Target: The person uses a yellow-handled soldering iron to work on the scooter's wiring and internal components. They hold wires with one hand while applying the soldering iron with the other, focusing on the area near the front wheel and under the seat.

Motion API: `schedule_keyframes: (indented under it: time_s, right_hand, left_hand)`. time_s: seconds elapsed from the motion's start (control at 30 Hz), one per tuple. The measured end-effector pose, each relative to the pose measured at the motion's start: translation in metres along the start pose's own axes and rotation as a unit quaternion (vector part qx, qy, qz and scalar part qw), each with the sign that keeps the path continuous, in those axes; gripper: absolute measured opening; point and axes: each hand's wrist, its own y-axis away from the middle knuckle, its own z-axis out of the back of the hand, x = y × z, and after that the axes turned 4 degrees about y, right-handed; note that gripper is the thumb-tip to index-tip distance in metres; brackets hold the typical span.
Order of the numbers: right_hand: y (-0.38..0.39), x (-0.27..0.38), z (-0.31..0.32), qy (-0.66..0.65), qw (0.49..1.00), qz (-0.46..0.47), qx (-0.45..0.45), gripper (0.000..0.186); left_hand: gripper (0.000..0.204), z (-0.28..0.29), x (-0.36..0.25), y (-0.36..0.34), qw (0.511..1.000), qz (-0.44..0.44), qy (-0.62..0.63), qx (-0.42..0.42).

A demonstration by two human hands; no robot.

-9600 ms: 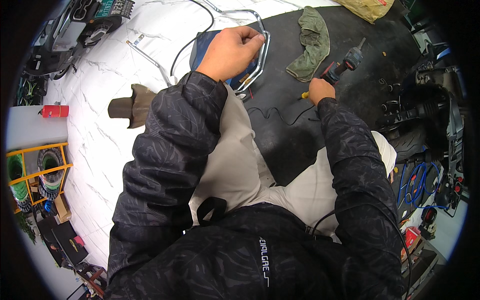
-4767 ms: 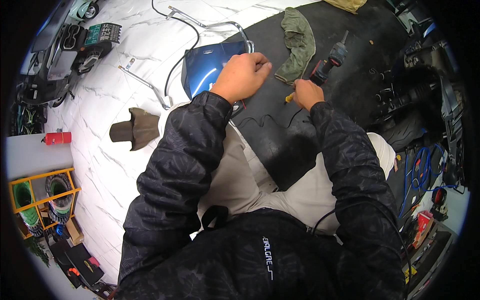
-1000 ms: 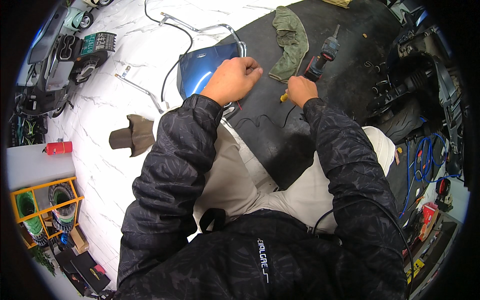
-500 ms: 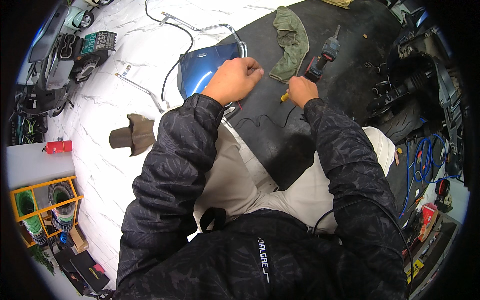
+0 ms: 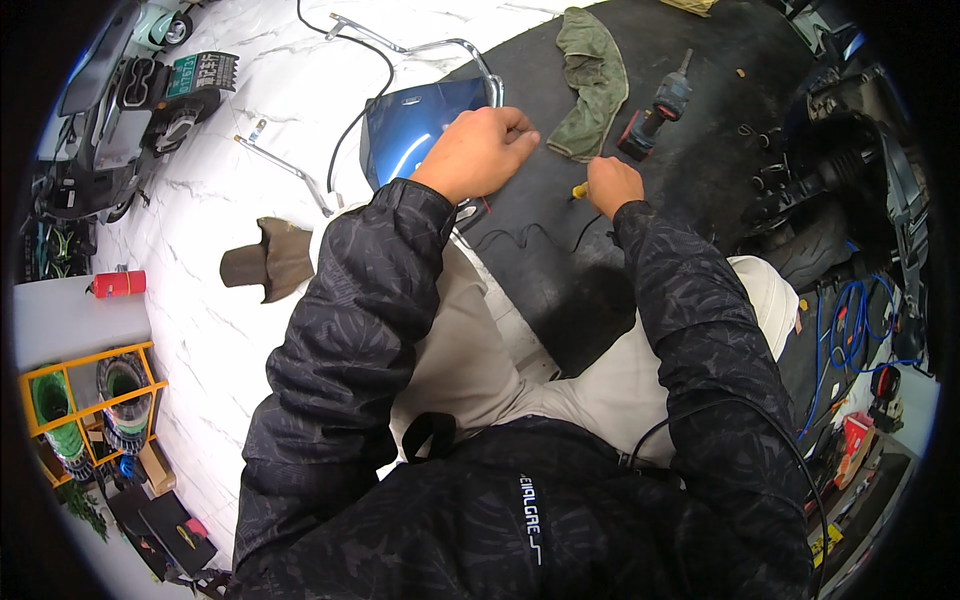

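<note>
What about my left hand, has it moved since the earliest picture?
Yes. Judged against the green cloth, your left hand has moved down the picture, nearer you: from level with the cloth's middle to level with its lower end.

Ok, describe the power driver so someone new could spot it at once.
Find the large black mat, then the rumpled green cloth on its far part. The power driver lies just right of that cloth, beyond the right hand. Unlike the cloth, it is a dark tool with red at its base and a thin bit pointing away.
</note>
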Motion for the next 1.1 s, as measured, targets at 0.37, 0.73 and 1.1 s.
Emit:
schedule_keyframes:
  time_s: [0.37, 0.73, 1.1]
  right_hand:
    - [-0.008, -0.003, -0.015, 0.015, 0.999, -0.006, -0.039, 0.012]
    - [-0.009, 0.008, -0.011, 0.029, 0.999, 0.010, -0.025, 0.014]
    - [-0.007, 0.007, -0.007, 0.026, 0.999, 0.015, -0.028, 0.012]
  left_hand:
    - [0.036, -0.002, -0.003, 0.001, 1.000, -0.031, -0.004, 0.005]
    - [0.037, -0.008, 0.006, -0.001, 0.998, -0.063, -0.005, -0.005]
    - [0.038, -0.008, 0.009, 0.000, 0.998, -0.059, -0.008, 0.003]
